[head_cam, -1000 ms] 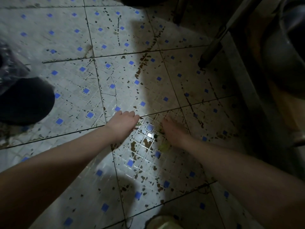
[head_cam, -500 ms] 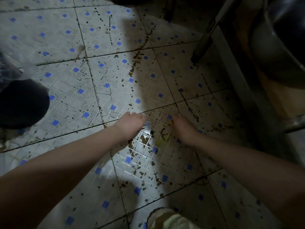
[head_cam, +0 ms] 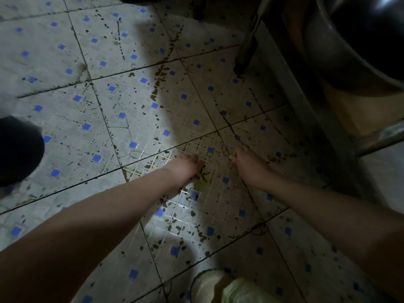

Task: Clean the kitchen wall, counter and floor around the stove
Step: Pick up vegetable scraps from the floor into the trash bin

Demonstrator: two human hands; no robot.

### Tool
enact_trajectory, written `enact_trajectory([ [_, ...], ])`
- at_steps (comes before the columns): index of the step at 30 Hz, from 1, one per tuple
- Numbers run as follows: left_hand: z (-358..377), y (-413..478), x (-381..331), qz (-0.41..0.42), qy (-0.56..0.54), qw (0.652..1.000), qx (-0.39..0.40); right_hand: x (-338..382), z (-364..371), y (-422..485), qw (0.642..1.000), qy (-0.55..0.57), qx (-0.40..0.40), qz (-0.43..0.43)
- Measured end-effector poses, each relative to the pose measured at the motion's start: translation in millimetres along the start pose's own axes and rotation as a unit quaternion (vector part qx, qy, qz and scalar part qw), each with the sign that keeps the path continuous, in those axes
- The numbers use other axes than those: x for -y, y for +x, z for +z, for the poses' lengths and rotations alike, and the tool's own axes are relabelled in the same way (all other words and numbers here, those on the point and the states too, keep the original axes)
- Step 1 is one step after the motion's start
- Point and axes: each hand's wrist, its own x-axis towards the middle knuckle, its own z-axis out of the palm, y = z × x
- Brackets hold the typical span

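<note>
Both hands reach down to the dark-stained white tiled floor with small blue squares [head_cam: 131,106]. The left hand [head_cam: 185,167] lies knuckles-up beside a greenish-yellow smear [head_cam: 202,182]. The right hand [head_cam: 249,166] has its fingertips at a small yellowish scrap [head_cam: 231,157]. Whether either hand is grasping anything cannot be told in the dim light.

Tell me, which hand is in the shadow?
The right hand, nearer the metal leg; it looks dim, while the left hand catches the light.

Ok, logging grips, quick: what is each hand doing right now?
Left hand: fingers curled onto the stained tiled floor; grip cannot be told.
Right hand: small yellowish scrap at its fingertips; cannot be told.
</note>
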Motion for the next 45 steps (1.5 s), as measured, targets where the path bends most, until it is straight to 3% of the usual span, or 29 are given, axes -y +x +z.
enact_trajectory([
  [7,16,1,-7,-0.008,0.003,1.0,0.026,3,5,2,0.999,0.024,0.016,0.018],
  [13,13,-8,-3,0.006,-0.002,1.0,-0.013,20,19,2,0.998,0.019,0.055,-0.016],
  [22,17,-41,31,-0.079,-0.013,0.997,-0.019,49,37,9,0.988,-0.006,0.136,-0.074],
  [27,21,-56,43,-0.104,-0.017,0.994,-0.004,54,47,11,0.986,0.02,0.127,-0.11],
  [45,15,-43,38,-0.084,-0.022,0.996,-0.018,44,40,8,0.981,0.049,0.176,-0.072],
])
